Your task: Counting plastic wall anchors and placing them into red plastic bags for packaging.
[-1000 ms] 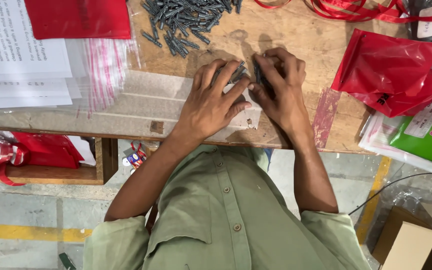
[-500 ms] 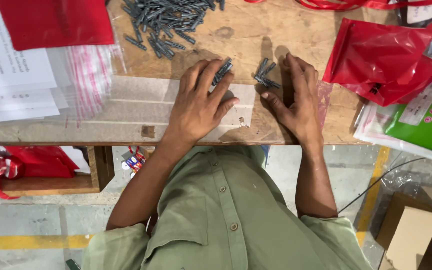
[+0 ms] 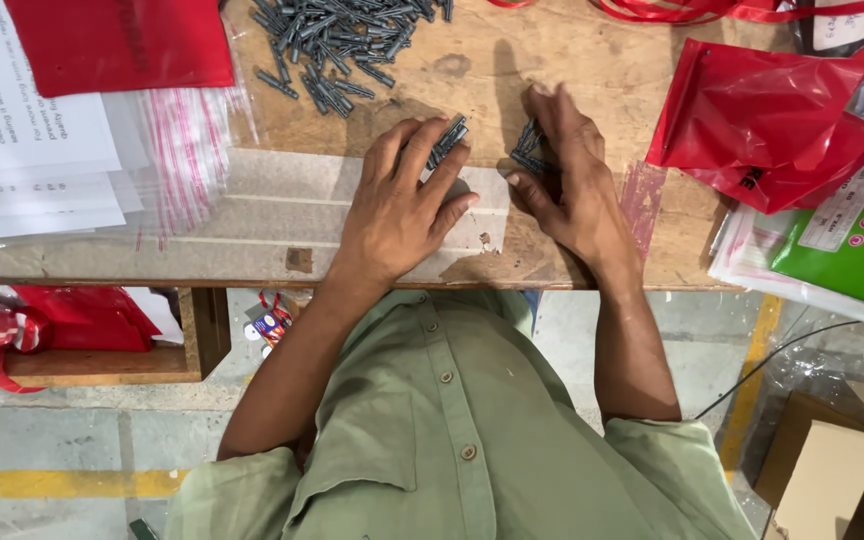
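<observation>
My left hand (image 3: 402,210) lies on the wooden table (image 3: 592,60), palm down, with a few grey fasteners (image 3: 447,140) pinched between its fingers. My right hand (image 3: 572,190) rests just to the right, fingers curled around a small bunch of the same grey fasteners (image 3: 529,150). A narrow gap of bare wood separates the two hands. A loose pile of grey fasteners (image 3: 337,40) lies on the table beyond my left hand. A small clear bag (image 3: 482,225) lies flat under and between the hands.
Red pouches (image 3: 762,120) and a green card pack (image 3: 852,240) sit at the right. A red pouch (image 3: 122,45), clear red-striped bags (image 3: 187,150) and white printed sheets (image 3: 22,150) lie at the left. A cardboard box (image 3: 822,480) stands on the floor.
My hands were pressed together over the fasteners; they have drawn apart, each keeping a small bunch. The left hand moved left, the right hand stayed near the middle.
</observation>
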